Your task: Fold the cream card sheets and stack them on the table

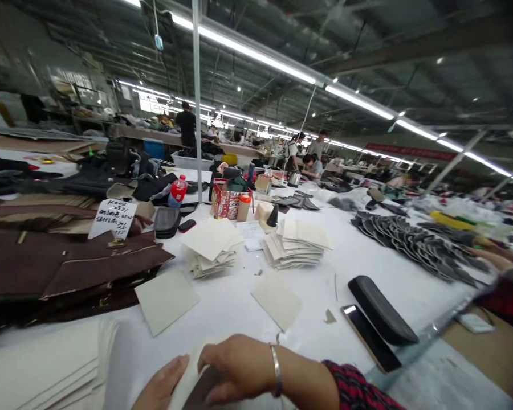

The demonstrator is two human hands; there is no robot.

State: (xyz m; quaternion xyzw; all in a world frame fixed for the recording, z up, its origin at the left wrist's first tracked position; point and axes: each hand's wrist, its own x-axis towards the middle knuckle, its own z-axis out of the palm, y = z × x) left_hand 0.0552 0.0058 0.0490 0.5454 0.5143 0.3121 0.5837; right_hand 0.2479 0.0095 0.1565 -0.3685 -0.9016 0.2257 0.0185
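At the bottom centre, my right hand (239, 367), with a silver bracelet at the wrist, has its fingers curled over a piece of cream and dark material (192, 387). My left hand (162, 384) is against the left edge of this same piece, its lower part cut off by the frame. Beyond my hands lie two single cream sheets, one on the left (166, 299) and one on the right (277, 300). Two cream stacks stand farther back, one on the left (211, 245) and one on the right (294, 245).
Brown bags (68, 262) with a handwritten card (112, 218) lie left, above large cream sheets (51, 364). On the right are a phone (370, 339), a black case (382, 310) and overlapping dark pieces (414, 245). Another person's arm (504, 285) reaches in at the right edge.
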